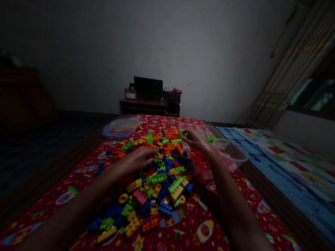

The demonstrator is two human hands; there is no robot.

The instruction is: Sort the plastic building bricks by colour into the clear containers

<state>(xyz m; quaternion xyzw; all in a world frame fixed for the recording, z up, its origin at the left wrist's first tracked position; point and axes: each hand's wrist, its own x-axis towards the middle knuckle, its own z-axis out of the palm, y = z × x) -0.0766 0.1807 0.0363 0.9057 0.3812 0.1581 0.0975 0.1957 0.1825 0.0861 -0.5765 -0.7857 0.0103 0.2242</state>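
A heap of toy building bricks [158, 178] in green, yellow, blue, orange and red spreads over the middle of the table. My left hand [143, 157] reaches into its far left part, fingers bent down among the bricks, thumb a little apart, and I see nothing held. My right hand [195, 140] is over the clear boxes right of the heap, its fingers closed around a green brick [181, 134]. Just below it is a clear box with red bricks [200, 161]. Orange bricks [171, 132] are gathered at the far side, and green bricks [210, 138] are to the right.
A round clear tub [230, 153] stands by the table's right edge. Stacked clear lids [121, 127] lie at the far left corner. The patterned red cloth [188, 230] covers the table. Beyond are a desk with a monitor [148, 88] and, rightward, a checkered mat [295, 153].
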